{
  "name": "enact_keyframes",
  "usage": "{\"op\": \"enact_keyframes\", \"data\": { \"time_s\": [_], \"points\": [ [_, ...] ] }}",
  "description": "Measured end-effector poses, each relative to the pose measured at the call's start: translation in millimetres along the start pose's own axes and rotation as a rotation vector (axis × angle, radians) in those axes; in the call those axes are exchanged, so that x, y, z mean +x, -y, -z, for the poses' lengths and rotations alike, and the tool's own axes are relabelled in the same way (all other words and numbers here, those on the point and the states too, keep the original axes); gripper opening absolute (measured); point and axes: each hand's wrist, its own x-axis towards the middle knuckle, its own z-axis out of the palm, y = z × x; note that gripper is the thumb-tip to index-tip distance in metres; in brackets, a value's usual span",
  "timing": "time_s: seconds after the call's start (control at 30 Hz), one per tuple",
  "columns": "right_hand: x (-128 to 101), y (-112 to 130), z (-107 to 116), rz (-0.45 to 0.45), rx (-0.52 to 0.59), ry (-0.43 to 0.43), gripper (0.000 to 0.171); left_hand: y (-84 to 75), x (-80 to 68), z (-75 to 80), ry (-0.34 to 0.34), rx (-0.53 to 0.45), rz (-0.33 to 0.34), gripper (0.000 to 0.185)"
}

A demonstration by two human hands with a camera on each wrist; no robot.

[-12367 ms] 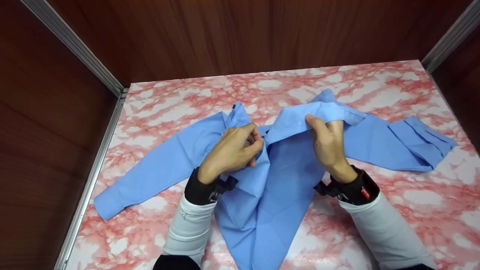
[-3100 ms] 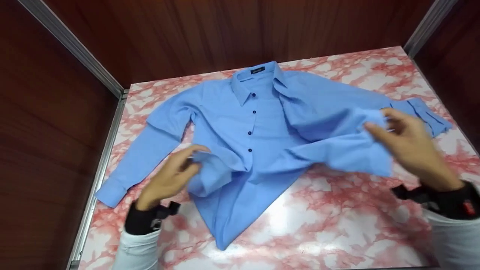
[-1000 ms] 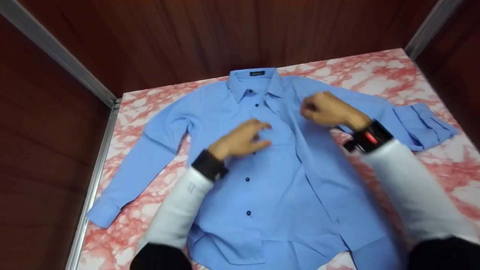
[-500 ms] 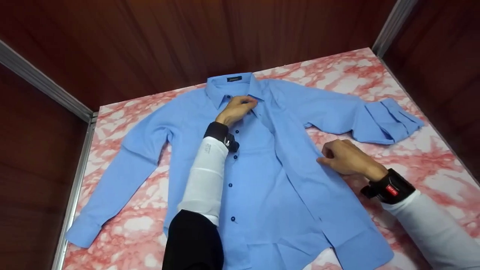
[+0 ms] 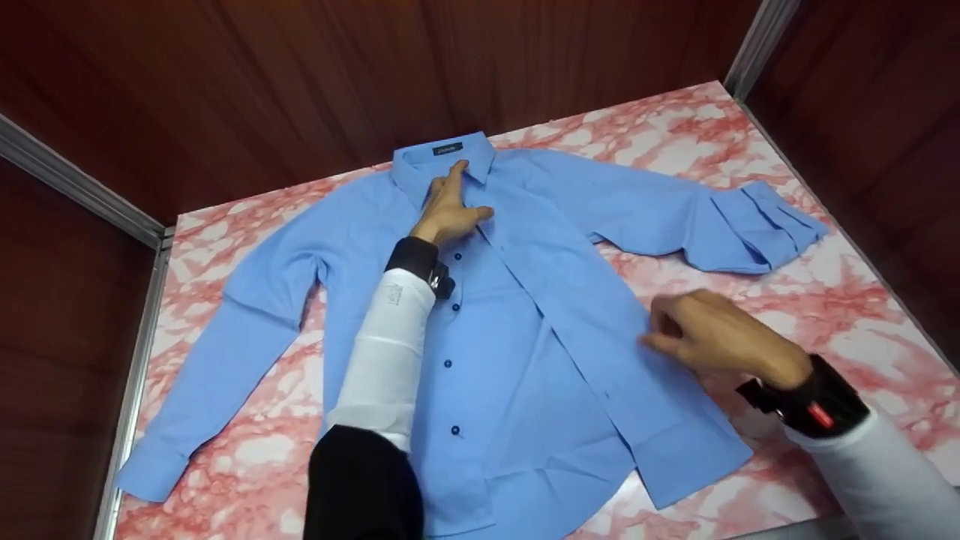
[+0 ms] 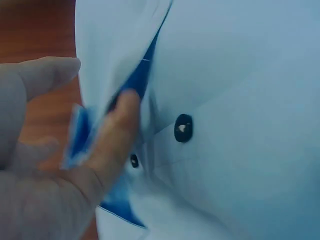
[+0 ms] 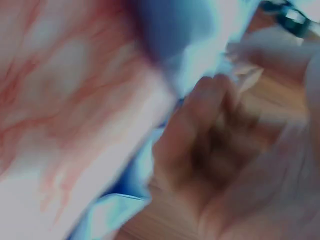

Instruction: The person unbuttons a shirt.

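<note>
A blue long-sleeved shirt [image 5: 592, 315] lies front up, its collar [image 5: 409, 176] toward the back wall and its front parted below the neck. Dark buttons [image 5: 448, 363] run down the left-hand front edge. My left hand [image 5: 446, 214] is over the neck opening, fingers stretched toward the collar and thumb spread to the right. In the left wrist view its fingers lie beside the placket, near a button [image 6: 183, 128]. At the shirt's right side edge, my right hand [image 5: 712, 334] has curled fingers and pinches the cloth between thumb and fingers, blurred in the right wrist view.
The shirt rests on a red and white marbled table [image 5: 262, 450]. Dark wood panels [image 5: 300, 90] with metal corner strips rise behind and at both sides. The left sleeve [image 5: 217, 382] stretches toward the front left; the right sleeve's cuff end [image 5: 765, 229] is folded in pleats.
The open front was pulled out and laid down toward me. My left hand went up to the collar and its fingers straightened; my right hand moved down to the side edge. The right front panel lies flatter.
</note>
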Motion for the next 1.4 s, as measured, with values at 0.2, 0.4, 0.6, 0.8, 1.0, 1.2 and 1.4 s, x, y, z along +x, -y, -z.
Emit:
{"op": "enact_keyframes", "data": {
  "time_s": [0.2, 0.4, 0.6, 0.8, 1.0, 1.2, 1.4],
  "points": [
    [-40, 33, -27, 0.236, 0.008, 0.132, 0.039, 6.6, -37.0, -4.0, 0.07, 0.155, -0.224, 0.054],
    [-49, 53, -72, 0.182, -0.291, -0.003, 0.043, -20.3, -122.8, -19.3, 0.349, 0.245, -0.565, 0.02],
    [-43, 38, -36, 0.186, -0.086, 0.089, 0.023, -40.2, -185.9, -57.4, 0.621, 0.283, -0.78, 0.02],
    [-39, 8, 50, 0.266, 0.277, -0.006, 0.036, -55.3, -215.3, -121.9, 0.619, 0.455, -0.801, 0.044],
    [-38, 6, 87, 0.251, 0.301, -0.093, 0.038, -68.0, -237.7, -173.5, 0.556, 0.822, -0.796, 0.078],
    [-31, 23, 81, 0.32, 0.277, -0.065, 0.039, -73.6, -245.0, -176.7, 0.752, 0.789, -0.917, 0.084],
    [-12, 58, 32, 0.467, 0.256, 0.178, 0.035, -53.6, -228.7, -109.8, 0.806, 0.542, -0.883, 0.032]
  ]
}}
